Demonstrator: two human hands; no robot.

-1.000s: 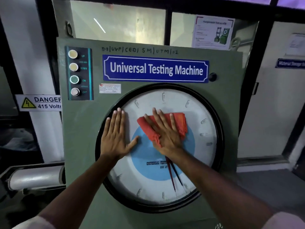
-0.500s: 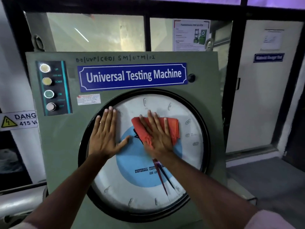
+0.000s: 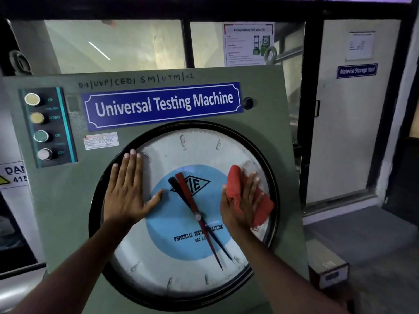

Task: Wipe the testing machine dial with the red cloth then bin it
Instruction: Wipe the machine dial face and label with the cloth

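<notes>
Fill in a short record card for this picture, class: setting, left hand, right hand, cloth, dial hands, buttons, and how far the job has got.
setting: green machine panel with a blue "Universal Testing Machine" sign
left hand: flat and open on the left side of the dial
right hand: palm pressing the red cloth to the dial's right side
cloth: bunched, against the glass
dial hands: red pointer and black pointer, crossing at the hub
buttons: four in a column, upper left
job: wiping under way; no bin in view

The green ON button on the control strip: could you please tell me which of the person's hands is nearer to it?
Left. The left hand lies flat on the dial's left edge, below and right of the ON button; the right hand presses the red cloth far across the dial.
</notes>
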